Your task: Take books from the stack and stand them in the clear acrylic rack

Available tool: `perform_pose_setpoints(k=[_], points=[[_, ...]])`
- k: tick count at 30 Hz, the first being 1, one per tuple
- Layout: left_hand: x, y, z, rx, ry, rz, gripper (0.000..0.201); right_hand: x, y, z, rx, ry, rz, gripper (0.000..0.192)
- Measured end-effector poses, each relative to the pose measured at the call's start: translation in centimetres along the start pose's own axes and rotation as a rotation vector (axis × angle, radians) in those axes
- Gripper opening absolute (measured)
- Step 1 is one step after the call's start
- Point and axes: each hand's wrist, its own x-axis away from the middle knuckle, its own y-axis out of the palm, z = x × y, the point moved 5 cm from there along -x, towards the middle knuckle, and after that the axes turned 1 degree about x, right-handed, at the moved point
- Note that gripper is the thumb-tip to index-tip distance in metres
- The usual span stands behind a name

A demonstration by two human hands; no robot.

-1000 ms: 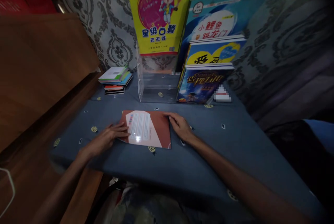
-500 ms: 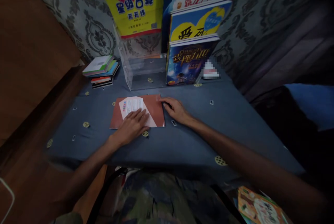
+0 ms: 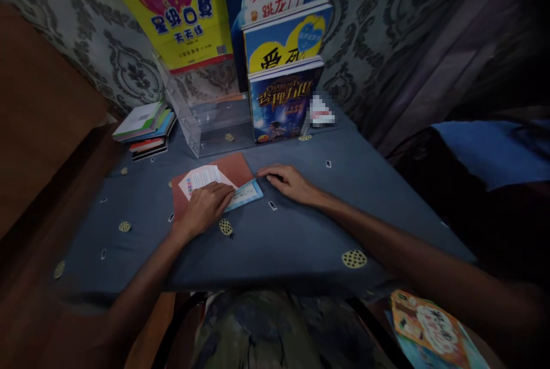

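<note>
The reddish-brown booklet [image 3: 236, 165] has turned, baring blue; I see my left hand [image 3: 207, 205] bent over it, hold unclear, my right hand [image 3: 289, 183] loosely parted, empty, just beside.

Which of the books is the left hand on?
The brown book on the table, before the clear rack. The left hand partly covers it; the yellow book and others are away from that hand.

The booklet [image 3: 232, 166] is reddish-brown, the tablecloth [image 3: 296, 248] dark blue with yellow pineapples [image 3: 354, 259].
</note>
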Motion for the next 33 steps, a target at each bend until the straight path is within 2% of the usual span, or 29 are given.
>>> perform_pose_setpoints(k=[7, 12, 15, 19, 26, 33], points=[[0.6, 0.7, 1.7, -0.263, 0.080, -0.033, 0.026, 0.0, 0.3, 0.1, 0.000, 0.017, -0.007, 0.032], [0.4, 1.0, 1.7, -0.293, 0.166, 0.006, 0.022, 0.0, 0.3, -0.3, -0.020, -0.023, -0.010, 0.034], [0.2, 0.5, 1.0, -0.184, 0.165, 0.084, 0.024, 0.1, 0.2, -0.4, -0.044, -0.032, -0.006, 0.035], [-0.1, -0.3, -0.1, 0.048, 0.088, 0.142, 0.026, 0.2, 0.0, -0.5, -0.089, 0.006, 0.009, 0.033], [-0.6, -0.3, -1.3, 0.339, -0.041, 0.110, 0.023, 0.4, 0.0, -1.2, -0.226, 0.077, -0.007, 0.038], [-0.7, 0.0, -1.3, 0.461, -0.077, 0.057, 0.023, 0.3, 0.6, -0.9, -0.287, 0.099, -0.046, 0.038]])
